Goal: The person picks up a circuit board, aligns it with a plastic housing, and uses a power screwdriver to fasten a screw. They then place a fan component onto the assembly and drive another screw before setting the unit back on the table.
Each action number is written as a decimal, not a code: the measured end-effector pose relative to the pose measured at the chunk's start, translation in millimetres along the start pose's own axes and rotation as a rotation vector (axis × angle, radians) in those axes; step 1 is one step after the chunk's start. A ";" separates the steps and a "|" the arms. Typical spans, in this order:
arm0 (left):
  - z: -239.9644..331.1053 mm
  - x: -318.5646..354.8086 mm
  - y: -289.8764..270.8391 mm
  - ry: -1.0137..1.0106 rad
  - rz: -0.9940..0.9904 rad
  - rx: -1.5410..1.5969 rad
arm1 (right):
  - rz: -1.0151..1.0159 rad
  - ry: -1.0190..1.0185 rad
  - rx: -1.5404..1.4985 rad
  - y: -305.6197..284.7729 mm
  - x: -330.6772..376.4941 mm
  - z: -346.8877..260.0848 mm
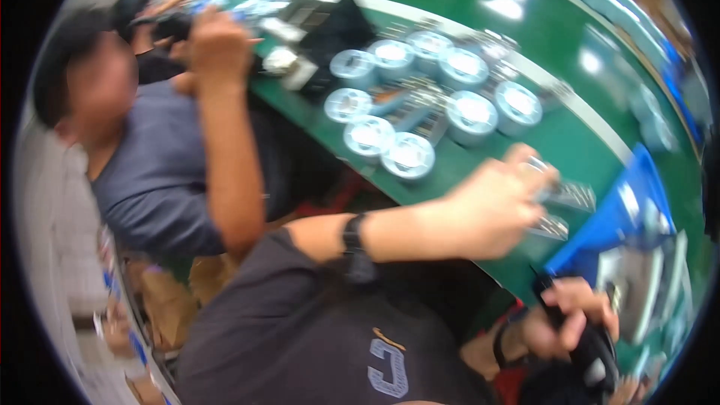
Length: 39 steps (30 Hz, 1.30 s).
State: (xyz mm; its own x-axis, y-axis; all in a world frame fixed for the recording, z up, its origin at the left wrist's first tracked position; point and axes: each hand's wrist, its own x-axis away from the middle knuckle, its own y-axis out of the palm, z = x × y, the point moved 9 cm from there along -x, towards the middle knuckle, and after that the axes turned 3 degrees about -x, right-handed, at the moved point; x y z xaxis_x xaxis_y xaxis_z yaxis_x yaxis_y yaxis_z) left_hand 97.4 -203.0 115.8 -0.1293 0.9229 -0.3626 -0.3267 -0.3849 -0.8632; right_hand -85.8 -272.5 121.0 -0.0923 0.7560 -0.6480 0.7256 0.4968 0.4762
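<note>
- Nearest, at right: the right hand (568,321), its grip closed around a black tool (592,351), which lies beside the near edge of the bench (570,150). The tool is probably stiff and of moderate weight, best held round its thick body; its exact kind is blurred.
- Near, at centre: the left hand (496,199), wearing a dark watch (358,246) at the wrist, reaches across the bench. Its grip is partly curled; whether anything is held between the fingertips cannot be told.
- Just right of the left hand: two clear pieces (576,196), lying on the bench by the fingertips. Their shine suggests a light, slippery surface; a pinch at the edges would suit them. Stiffness is uncertain.
- Farther right: a blue bin (600,225), its side slanting upward near the clear pieces.
- Beyond the left arm: a cluster of round canisters (408,156), white-topped and probably rigid, with small metallic parts (427,94) among them.
- Far left: a co-worker (161,172) in a grey-blue shirt, one hand raised, near a black box (341,34) on the bench.
</note>
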 end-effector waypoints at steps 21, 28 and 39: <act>11.8 5.8 7.6 0.063 -0.191 -0.061 | -0.242 0.026 0.042 14.4 8.4 3.0; 21.9 -14.1 -55.0 0.272 0.036 -0.120 | -0.133 -0.027 0.024 1.3 16.6 -5.9; -188.0 -227.3 -22.0 0.143 -0.035 -0.574 | -0.198 -0.052 0.092 9.0 25.3 5.7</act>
State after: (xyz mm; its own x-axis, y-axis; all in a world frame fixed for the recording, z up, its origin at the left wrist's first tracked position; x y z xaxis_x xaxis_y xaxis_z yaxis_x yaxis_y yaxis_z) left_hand 310.0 -405.6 151.1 0.0124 0.9405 -0.3396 0.2354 -0.3328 -0.9131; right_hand -77.8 -251.4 105.5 -0.2059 0.6235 -0.7543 0.7559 0.5908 0.2820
